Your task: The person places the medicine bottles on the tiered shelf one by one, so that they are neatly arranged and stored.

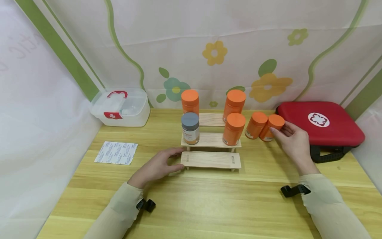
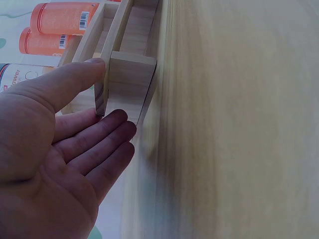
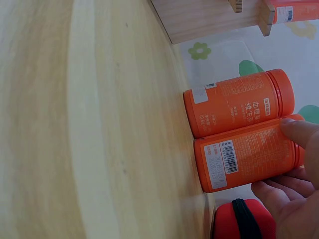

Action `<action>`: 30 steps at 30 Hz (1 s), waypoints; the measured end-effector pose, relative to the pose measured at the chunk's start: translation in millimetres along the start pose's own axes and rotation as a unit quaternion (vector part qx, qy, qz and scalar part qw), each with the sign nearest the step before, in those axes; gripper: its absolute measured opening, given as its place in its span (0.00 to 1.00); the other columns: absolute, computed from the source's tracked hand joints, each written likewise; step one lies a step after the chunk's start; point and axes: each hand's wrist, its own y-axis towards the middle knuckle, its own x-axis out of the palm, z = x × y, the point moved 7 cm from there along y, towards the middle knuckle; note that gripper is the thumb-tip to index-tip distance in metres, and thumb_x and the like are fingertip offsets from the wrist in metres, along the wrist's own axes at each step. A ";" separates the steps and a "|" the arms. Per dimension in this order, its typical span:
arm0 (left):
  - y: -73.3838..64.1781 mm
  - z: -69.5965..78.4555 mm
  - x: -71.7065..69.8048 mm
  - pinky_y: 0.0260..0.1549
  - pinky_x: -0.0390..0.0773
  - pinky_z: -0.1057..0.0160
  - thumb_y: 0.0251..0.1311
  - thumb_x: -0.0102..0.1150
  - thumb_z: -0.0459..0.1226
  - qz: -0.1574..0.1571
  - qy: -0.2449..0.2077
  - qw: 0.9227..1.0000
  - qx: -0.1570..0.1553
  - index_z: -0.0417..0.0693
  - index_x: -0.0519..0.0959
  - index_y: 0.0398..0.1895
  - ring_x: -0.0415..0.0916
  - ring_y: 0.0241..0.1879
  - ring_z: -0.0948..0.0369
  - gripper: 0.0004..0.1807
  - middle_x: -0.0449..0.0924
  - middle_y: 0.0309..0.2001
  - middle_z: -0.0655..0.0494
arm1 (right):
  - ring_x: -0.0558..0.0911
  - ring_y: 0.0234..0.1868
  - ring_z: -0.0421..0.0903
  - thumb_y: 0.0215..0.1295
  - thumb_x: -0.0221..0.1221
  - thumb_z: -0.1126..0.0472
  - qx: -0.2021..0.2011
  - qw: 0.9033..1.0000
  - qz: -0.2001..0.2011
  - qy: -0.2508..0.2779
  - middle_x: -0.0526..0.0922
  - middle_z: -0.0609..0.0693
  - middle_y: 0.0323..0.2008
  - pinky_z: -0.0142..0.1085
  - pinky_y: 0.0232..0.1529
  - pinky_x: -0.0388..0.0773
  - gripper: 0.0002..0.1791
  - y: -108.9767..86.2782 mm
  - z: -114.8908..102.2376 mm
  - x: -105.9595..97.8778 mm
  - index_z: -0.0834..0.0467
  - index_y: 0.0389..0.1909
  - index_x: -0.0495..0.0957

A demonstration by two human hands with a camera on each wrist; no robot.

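Note:
A small wooden step rack (image 1: 210, 160) stands mid-table. At its left end my left hand (image 1: 161, 164) pinches the lowest step, thumb and index finger on opposite edges; the other fingers extend past it in the left wrist view. My right hand (image 1: 292, 141) grips an orange bottle (image 3: 249, 158) around its upper part, thumb in front and fingers behind. That bottle stands upright on the table, right against another orange bottle (image 3: 239, 102). On the rack's middle step are a grey-capped bottle (image 1: 190, 128) and an orange bottle (image 1: 233, 130); two orange bottles (image 1: 190, 101) occupy the top step.
At the back left sits a clear first-aid box (image 1: 134, 114) with a red handle. A printed white sheet (image 1: 116, 153) lies in front of it. To the right, a red first-aid case (image 1: 337, 126) lies behind my right hand. A flowered cloth (image 1: 179, 30) hangs behind the table.

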 end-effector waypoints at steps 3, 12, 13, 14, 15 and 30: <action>0.3 0.2 0.7 0.79 0.69 0.42 0.70 0.73 0.48 0.000 0.000 1.000 -0.004 0.53 0.74 0.78 0.72 0.77 0.49 0.36 0.76 0.76 0.51 | 0.86 0.64 0.48 0.72 0.69 0.45 0.006 1.000 0.000 -0.001 0.81 0.68 0.68 0.11 0.49 0.77 0.39 -1.8 0.7 -2.0 0.64 0.75 0.74; -0.5 -0.1 0.9 0.79 0.69 0.41 0.71 0.72 0.49 0.000 0.004 1.000 -0.002 0.53 0.73 0.79 0.71 0.78 0.49 0.36 0.76 0.76 0.51 | 0.83 0.69 0.59 0.72 0.69 0.42 0.026 1.000 -0.001 -0.007 0.80 0.66 0.70 0.10 0.48 0.77 0.41 -7.2 3.1 -9.1 0.61 0.77 0.73; -0.8 0.0 0.8 0.79 0.69 0.41 0.71 0.72 0.49 0.001 0.004 1.000 -0.002 0.53 0.73 0.79 0.71 0.77 0.49 0.36 0.76 0.76 0.51 | 0.84 0.69 0.57 0.72 0.69 0.41 0.029 1.000 -0.001 -0.009 0.80 0.65 0.70 0.10 0.48 0.77 0.41 -8.1 3.4 -10.2 0.60 0.78 0.73; -1.2 -0.2 0.6 0.79 0.69 0.41 0.71 0.72 0.49 0.001 0.004 1.000 -0.002 0.53 0.73 0.79 0.71 0.77 0.49 0.36 0.76 0.76 0.51 | 0.84 0.68 0.55 0.72 0.69 0.41 0.031 0.999 0.000 -0.010 0.80 0.65 0.70 0.10 0.48 0.77 0.41 -9.2 3.3 -11.5 0.60 0.78 0.73; -1.4 0.0 0.5 0.79 0.69 0.41 0.71 0.72 0.49 0.001 0.003 1.000 -0.001 0.53 0.73 0.79 0.71 0.77 0.48 0.36 0.76 0.76 0.51 | 0.85 0.68 0.52 0.72 0.69 0.40 0.032 0.999 0.001 -0.011 0.80 0.64 0.70 0.10 0.48 0.76 0.42 -10.2 3.1 -12.9 0.59 0.78 0.73; -2.9 -0.6 -0.6 0.78 0.70 0.40 0.71 0.71 0.49 0.002 0.003 1.000 0.008 0.54 0.73 0.79 0.73 0.76 0.48 0.36 0.76 0.76 0.51 | 0.76 0.46 0.12 0.70 0.72 0.44 0.026 1.000 0.012 0.008 0.78 0.69 0.70 0.10 0.46 0.77 0.41 -29.4 -6.5 -30.0 0.60 0.77 0.73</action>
